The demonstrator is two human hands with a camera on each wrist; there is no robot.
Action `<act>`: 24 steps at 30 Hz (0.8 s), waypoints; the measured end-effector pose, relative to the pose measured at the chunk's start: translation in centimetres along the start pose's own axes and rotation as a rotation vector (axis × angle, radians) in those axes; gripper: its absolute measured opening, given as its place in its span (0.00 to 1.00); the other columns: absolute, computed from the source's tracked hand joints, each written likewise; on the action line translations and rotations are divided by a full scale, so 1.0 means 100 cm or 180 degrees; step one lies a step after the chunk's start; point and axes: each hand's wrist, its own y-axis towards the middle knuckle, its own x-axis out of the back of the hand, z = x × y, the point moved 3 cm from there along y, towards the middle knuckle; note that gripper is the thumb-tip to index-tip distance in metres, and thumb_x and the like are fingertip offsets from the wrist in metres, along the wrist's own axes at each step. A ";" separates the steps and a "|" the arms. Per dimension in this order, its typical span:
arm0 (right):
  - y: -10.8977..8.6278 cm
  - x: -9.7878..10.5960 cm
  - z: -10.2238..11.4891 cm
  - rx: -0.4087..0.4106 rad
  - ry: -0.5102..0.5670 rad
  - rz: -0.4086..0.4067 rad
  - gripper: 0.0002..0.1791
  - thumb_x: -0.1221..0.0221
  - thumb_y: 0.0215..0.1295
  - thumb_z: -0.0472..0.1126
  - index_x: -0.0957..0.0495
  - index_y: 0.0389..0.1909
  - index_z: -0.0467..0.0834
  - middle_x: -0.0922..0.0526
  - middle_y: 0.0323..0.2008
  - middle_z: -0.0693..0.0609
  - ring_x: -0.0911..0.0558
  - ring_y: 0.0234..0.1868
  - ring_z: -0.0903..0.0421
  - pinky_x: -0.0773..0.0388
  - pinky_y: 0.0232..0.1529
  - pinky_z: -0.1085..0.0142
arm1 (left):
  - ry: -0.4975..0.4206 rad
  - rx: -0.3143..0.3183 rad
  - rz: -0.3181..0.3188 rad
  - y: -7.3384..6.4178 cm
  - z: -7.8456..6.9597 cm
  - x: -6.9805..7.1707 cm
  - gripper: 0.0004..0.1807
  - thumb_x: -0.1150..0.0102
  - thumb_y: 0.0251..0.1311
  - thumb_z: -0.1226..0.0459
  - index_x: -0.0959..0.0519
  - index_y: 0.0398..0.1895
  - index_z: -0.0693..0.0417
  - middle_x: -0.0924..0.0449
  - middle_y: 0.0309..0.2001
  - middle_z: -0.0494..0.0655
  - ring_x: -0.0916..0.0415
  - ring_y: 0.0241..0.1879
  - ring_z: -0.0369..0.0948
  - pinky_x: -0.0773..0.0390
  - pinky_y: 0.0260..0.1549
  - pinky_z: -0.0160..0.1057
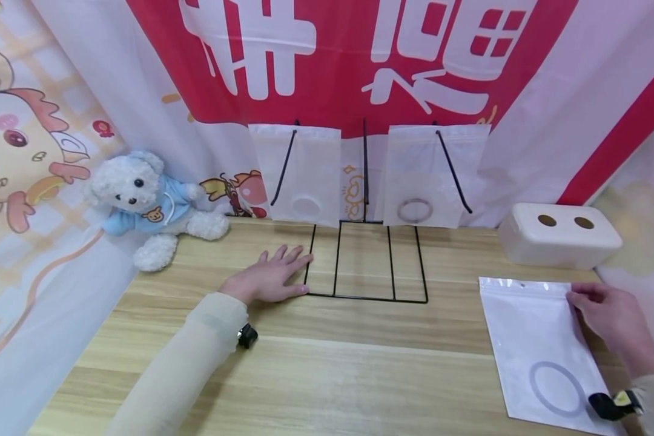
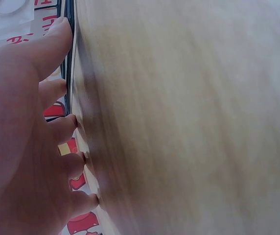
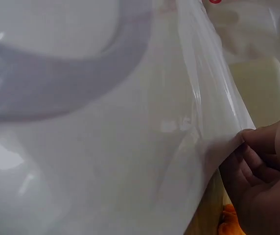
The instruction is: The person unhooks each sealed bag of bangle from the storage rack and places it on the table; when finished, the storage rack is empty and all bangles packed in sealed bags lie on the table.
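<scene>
My right hand (image 1: 613,315) pinches the upper right edge of a white zip bag (image 1: 534,327) at the right of the table. A ring shape shows through the lower part of this bag. Close up in the right wrist view, thumb and fingers hold the bag's edge (image 3: 228,152). With fingers spread, my left hand (image 1: 272,277) rests at the left side of a black wire rack (image 1: 365,297), its thumb and a fingertip at the base wire. Two more white zip bags, a left one (image 1: 300,169) and a right one (image 1: 430,175), hang from the rack's prongs, each with a round shape inside.
A white plush bear (image 1: 152,206) in a blue top sits at the back left. At the back right stands a white box (image 1: 558,236) with two holes in its top. A printed cloth (image 1: 338,109) hangs behind the wooden table (image 1: 327,375).
</scene>
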 end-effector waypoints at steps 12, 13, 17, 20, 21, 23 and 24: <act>0.001 -0.006 0.010 0.0093 -0.0201 0.0052 0.24 0.45 0.82 0.37 0.28 0.68 0.24 0.25 0.64 0.20 0.25 0.58 0.25 0.23 0.54 0.35 | -0.0005 -0.0016 -0.0005 -0.001 0.000 0.001 0.44 0.52 0.80 0.36 0.51 0.90 0.39 0.62 0.90 0.54 0.63 0.87 0.66 0.60 0.80 0.79; 0.002 -0.007 0.010 0.0055 -0.0202 0.0076 0.25 0.45 0.82 0.37 0.29 0.69 0.24 0.26 0.64 0.20 0.25 0.58 0.25 0.23 0.55 0.34 | -0.0010 -0.0023 -0.0012 -0.001 0.000 0.001 0.44 0.52 0.80 0.36 0.51 0.90 0.40 0.61 0.90 0.54 0.62 0.87 0.67 0.60 0.80 0.79; 0.004 -0.008 0.010 -0.0064 -0.0219 0.0180 0.25 0.45 0.82 0.35 0.31 0.71 0.24 0.27 0.64 0.20 0.25 0.58 0.26 0.20 0.55 0.35 | -0.0020 -0.0042 -0.0016 -0.001 0.000 0.000 0.44 0.52 0.80 0.37 0.50 0.90 0.41 0.61 0.90 0.56 0.62 0.87 0.68 0.60 0.79 0.80; 0.005 -0.007 0.010 -0.0093 -0.0230 0.0226 0.25 0.45 0.81 0.33 0.32 0.71 0.23 0.27 0.62 0.20 0.24 0.57 0.26 0.19 0.54 0.36 | -0.0020 -0.0044 -0.0009 -0.001 0.000 -0.001 0.44 0.52 0.80 0.37 0.50 0.90 0.41 0.61 0.90 0.56 0.62 0.87 0.68 0.60 0.79 0.80; 0.005 -0.007 0.010 -0.0088 -0.0247 0.0220 0.25 0.45 0.81 0.33 0.32 0.71 0.23 0.26 0.62 0.20 0.24 0.56 0.26 0.18 0.54 0.37 | -0.0017 -0.0050 -0.0013 -0.001 0.000 -0.001 0.44 0.52 0.80 0.37 0.50 0.90 0.41 0.60 0.90 0.56 0.61 0.87 0.68 0.60 0.79 0.80; 0.006 -0.006 0.009 -0.0085 -0.0265 0.0221 0.24 0.45 0.81 0.32 0.31 0.70 0.23 0.26 0.61 0.20 0.24 0.55 0.27 0.18 0.53 0.38 | -0.0018 -0.0037 -0.0010 -0.001 0.000 -0.001 0.44 0.52 0.80 0.37 0.51 0.90 0.41 0.61 0.90 0.55 0.62 0.87 0.68 0.60 0.79 0.80; 0.006 -0.006 0.009 -0.0097 -0.0262 0.0227 0.24 0.45 0.81 0.32 0.31 0.70 0.23 0.26 0.60 0.20 0.25 0.55 0.27 0.18 0.53 0.38 | -0.0019 -0.0029 -0.0007 0.000 0.001 -0.001 0.44 0.52 0.80 0.36 0.51 0.90 0.40 0.61 0.90 0.55 0.62 0.87 0.67 0.60 0.79 0.79</act>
